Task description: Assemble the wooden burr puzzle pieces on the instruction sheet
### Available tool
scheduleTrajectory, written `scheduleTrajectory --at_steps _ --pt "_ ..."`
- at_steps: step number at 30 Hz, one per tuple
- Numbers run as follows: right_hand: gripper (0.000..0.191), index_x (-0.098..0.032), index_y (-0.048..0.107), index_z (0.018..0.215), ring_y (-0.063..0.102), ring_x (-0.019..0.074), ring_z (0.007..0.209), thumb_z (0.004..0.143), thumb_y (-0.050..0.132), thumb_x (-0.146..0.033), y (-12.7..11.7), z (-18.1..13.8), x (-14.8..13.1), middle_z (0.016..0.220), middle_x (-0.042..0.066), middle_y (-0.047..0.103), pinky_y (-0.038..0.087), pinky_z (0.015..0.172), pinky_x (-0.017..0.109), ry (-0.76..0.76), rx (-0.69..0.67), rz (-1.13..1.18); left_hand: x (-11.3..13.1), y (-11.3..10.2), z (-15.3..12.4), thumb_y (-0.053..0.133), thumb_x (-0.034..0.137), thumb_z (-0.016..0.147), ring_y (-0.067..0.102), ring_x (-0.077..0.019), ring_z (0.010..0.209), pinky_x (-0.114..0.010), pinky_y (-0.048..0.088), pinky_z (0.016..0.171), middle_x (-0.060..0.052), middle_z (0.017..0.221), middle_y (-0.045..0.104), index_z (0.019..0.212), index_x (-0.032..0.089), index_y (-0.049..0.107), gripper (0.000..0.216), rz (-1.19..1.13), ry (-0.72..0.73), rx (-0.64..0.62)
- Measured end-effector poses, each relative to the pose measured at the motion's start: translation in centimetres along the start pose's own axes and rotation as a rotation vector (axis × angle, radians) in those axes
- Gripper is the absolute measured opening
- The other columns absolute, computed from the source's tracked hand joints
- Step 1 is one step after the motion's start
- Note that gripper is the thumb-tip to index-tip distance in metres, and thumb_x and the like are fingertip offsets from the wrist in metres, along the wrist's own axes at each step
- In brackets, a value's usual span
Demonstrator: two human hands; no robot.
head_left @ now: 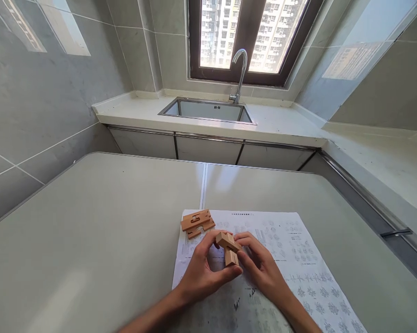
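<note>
Both my hands meet over a printed instruction sheet (291, 254) on the table. Between them is a small cluster of interlocked wooden puzzle pieces (229, 247). My left hand (203, 270) pinches it from the left with thumb below and fingers on top. My right hand (262, 268) grips it from the right, fingers curled around the wood. A second group of flat notched wooden pieces (197, 222) lies on the sheet's far left corner, a little beyond my left hand, untouched.
The grey table (90, 231) has a seam (203, 185) down its middle. Behind it runs a white counter (281, 122) with a steel sink (208, 111) and tap (239, 74) under a window. Tiled walls stand left and right.
</note>
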State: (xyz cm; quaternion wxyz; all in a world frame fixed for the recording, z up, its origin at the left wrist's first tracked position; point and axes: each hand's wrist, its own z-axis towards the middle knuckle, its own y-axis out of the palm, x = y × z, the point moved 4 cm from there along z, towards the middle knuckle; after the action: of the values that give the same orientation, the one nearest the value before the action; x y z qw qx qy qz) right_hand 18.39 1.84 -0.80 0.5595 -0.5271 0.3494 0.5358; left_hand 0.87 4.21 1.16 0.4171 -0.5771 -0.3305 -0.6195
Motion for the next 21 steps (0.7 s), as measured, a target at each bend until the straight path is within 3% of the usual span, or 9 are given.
scheduleTrajectory --at_steps 5,10,15,21 --pt "0.039 -0.023 0.065 0.092 0.064 0.0265 0.095 0.108 0.044 -0.051 -0.1 0.0 0.3 0.097 0.008 0.065 0.055 0.09 0.04 0.066 -0.081 0.201 0.2 0.1 0.1 0.087 0.045 0.08 0.066 -0.0294 0.115 -0.04 0.049 0.102 -0.007 0.122 0.071 0.126 0.024 0.063 0.056 0.032 0.025 -0.051" --pt "0.045 -0.022 0.059 0.08 0.055 0.0229 0.07 0.106 0.039 -0.053 -1.2 0.0 1.2 0.077 0.006 0.056 0.053 0.068 0.038 0.143 0.092 0.305 0.2 -0.9 0.2 0.087 0.041 0.079 0.066 -0.0284 0.108 -0.042 0.052 0.098 -0.008 0.12 0.072 0.129 0.024 0.06 0.059 0.223 0.072 -0.006" --pt "0.039 -0.024 0.051 0.073 0.049 0.0184 0.064 0.102 0.055 -0.051 -2.1 -0.4 1.6 0.071 0.001 0.054 0.042 0.059 0.031 0.205 0.3 -0.158 0.0 -2.5 0.5 0.088 0.037 0.079 0.057 -0.0339 0.13 -0.049 0.048 0.112 -0.014 0.137 0.061 0.136 0.024 0.056 0.067 0.561 0.284 -0.027" --pt "0.022 -0.026 0.044 0.077 0.046 0.0153 0.055 0.094 0.057 -0.03 -1.3 -0.8 1.4 0.066 -0.004 0.049 0.036 0.055 0.029 0.021 0.313 -0.643 -0.4 -3.2 0.8 0.091 0.038 0.076 0.052 -0.036 0.136 -0.053 0.047 0.115 -0.015 0.141 0.059 0.13 0.022 0.059 0.065 0.757 0.324 -0.089"
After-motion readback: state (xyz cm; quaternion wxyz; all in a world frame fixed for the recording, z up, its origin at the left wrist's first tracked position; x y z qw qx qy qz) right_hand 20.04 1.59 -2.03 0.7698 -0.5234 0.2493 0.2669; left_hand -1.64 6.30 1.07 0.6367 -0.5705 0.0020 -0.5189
